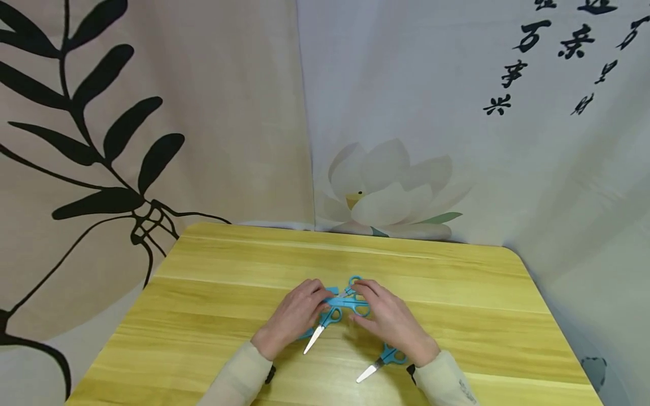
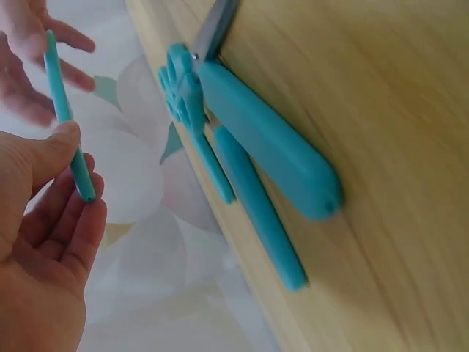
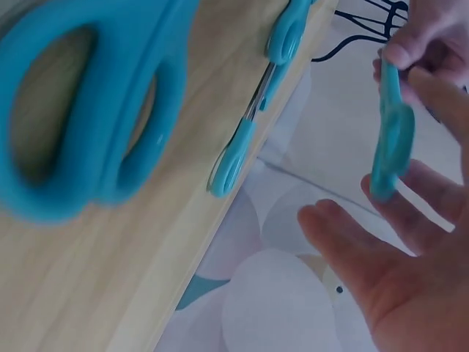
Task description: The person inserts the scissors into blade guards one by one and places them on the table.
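A pair of blue scissors (image 1: 348, 303) with a blue cover over its blades is held above the table. My left hand (image 1: 299, 310) pinches the covered end between thumb and fingers, as the left wrist view shows of the cover (image 2: 60, 92). Around the scissors' handle loops (image 3: 396, 139), my right hand (image 1: 393, 321) has its fingers spread, fingertips close to the loops and thumb apart. Below the held pair lies a second pair of scissors (image 1: 325, 324), blade bare. Third scissors (image 1: 388, 356), also bare-bladed, lie beneath my right wrist.
More scissors (image 1: 355, 280) lie behind the held pair, partly covered by the right fingers. Loose blue blade covers (image 2: 275, 139) rest on the wooden table (image 1: 228, 265). Patterned curtains (image 1: 244, 113) hang beyond the table's far edge.
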Action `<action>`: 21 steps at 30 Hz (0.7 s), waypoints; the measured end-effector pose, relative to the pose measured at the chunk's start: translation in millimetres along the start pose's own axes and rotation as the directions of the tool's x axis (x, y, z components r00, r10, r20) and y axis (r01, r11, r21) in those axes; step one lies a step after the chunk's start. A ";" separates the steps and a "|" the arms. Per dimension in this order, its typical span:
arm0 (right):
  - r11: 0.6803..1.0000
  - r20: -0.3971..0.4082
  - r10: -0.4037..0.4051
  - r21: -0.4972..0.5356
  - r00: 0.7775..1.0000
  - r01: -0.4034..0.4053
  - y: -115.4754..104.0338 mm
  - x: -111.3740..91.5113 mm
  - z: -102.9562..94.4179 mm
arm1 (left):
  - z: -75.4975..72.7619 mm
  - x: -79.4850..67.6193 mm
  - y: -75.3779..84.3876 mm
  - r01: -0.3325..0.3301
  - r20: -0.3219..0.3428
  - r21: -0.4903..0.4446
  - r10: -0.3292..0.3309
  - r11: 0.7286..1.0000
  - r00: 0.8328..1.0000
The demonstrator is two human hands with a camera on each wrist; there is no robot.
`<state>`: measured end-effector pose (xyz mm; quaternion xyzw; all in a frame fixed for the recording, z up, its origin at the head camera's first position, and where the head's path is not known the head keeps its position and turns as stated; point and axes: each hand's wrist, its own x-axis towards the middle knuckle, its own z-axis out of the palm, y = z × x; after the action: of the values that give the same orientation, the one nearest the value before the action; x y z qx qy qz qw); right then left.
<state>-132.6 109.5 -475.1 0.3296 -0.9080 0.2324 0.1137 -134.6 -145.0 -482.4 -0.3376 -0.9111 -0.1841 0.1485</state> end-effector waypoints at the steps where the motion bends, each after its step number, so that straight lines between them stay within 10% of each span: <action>1: 1.000 0.017 0.026 0.001 1.000 -0.026 0.7 -1.4 -2.2 | -0.4 -1.8 -2.4 0.014 -0.003 -0.004 -0.014 1.000 1.000; 21: 0.978 0.062 0.204 0.022 0.977 -0.206 40.1 -36.1 -30.9 | -37.6 -40.0 -71.1 0.188 0.003 -0.087 -0.188 0.978 0.982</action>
<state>-129.7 171.6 -475.3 0.2425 -0.9368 0.2456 0.0573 -147.6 -233.9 -481.5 -0.2556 -0.9297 -0.2375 0.1183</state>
